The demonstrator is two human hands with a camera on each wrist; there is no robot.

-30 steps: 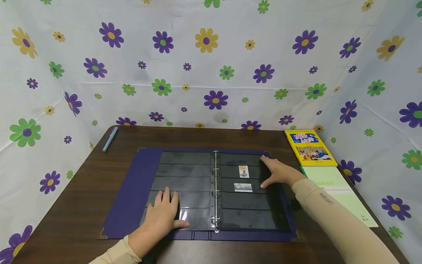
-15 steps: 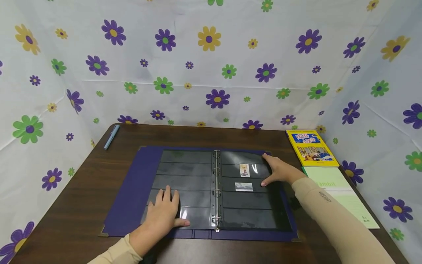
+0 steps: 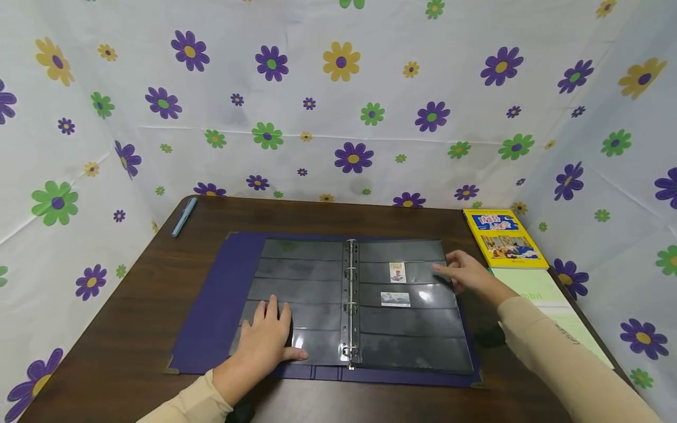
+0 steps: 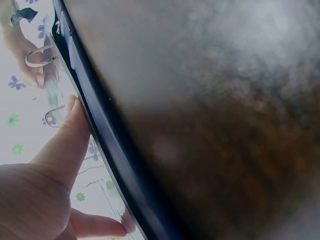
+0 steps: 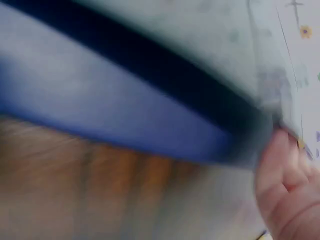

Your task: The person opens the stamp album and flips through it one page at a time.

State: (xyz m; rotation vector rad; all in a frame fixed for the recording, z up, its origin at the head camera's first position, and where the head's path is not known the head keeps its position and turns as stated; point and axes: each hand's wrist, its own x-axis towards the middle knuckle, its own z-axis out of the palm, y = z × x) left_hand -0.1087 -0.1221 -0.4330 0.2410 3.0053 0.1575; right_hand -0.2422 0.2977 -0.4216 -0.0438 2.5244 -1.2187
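Note:
A dark blue ring-binder stamp album (image 3: pixel 208 305) lies open on the table, with black pocket pages on both sides of its metal rings (image 3: pixel 351 305). My left hand (image 3: pixel 264 338) rests with spread fingers on the lower part of the left page (image 3: pixel 301 288). At the outer edge of the right page (image 3: pixel 407 323), my right hand (image 3: pixel 468 275) pinches the sheet, thumb on top and fingers curled at the edge. That page holds an upright colourful stamp (image 3: pixel 397 272) and, below it, a wide greyish stamp (image 3: pixel 395 299). In the right wrist view, the fingertips (image 5: pixel 282 137) meet the page's edge.
A blue pen (image 3: pixel 184 217) lies at the table's back left. Along the right edge are a yellow book (image 3: pixel 505 238) and a pale green booklet (image 3: pixel 550 296). Flower-print cloth (image 3: pixel 296 106) hangs behind and on both sides of the brown table (image 3: pixel 127 311).
My right hand has shifted from lying over the right page's upper outer part to its outer edge, which it now pinches. The left hand keeps its place on the left page.

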